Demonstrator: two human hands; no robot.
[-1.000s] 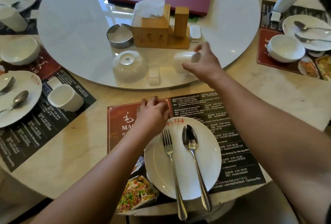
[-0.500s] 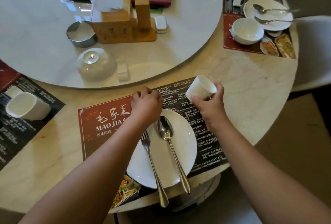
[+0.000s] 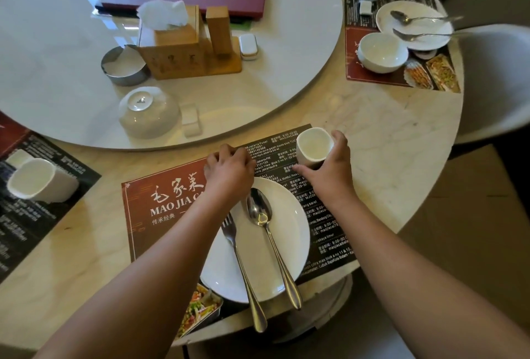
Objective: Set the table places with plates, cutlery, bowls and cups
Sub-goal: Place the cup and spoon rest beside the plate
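The plate sits on the mat at the table's near edge. Right of the plate, past the mat, the table is bare to its curved edge; beyond the plate, a thin strip parts the mat from the turntable. The right hand wraps the cup just beyond the plate's far-right rim. The cup tilts, mouth toward the person; contact with the mat is unclear. The left hand lies at the plate's far rim, fingers curled; whether they pinch anything cannot be told. Fork and spoon lie side by side on the plate, heads far, handles jutting off the table.
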